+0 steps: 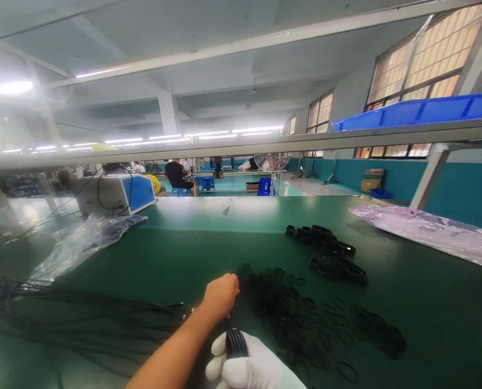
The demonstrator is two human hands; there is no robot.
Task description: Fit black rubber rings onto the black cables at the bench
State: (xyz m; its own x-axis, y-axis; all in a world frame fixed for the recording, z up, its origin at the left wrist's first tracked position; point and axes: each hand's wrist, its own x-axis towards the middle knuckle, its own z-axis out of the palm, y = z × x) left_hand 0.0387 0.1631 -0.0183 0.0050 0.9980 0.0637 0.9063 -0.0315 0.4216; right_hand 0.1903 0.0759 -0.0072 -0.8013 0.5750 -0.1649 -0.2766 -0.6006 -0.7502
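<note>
My bare left hand [221, 294] reaches out to the near-left edge of a loose pile of thin black rubber rings [277, 302]. Its fingers are curled, and what they pinch, if anything, is hidden. Below it, my right hand [255, 362] wears a white glove and is closed around a stack of black rings [236, 343] lined up side by side. Scattered single rings [348, 371] lie flat to the right of the pile. Bundled rings [380, 329] rest farther right, and more bundles [338, 267] sit behind.
Black cables [82, 308] with small pale ends spread over the green tabletop [176, 254] at left. A clear plastic bag [90, 240] and a white-and-blue machine [119, 192] are behind them. At right lies a pinkish plastic bag [430, 229]; a shelf bar [241, 147] crosses above, carrying a blue tray [422, 112].
</note>
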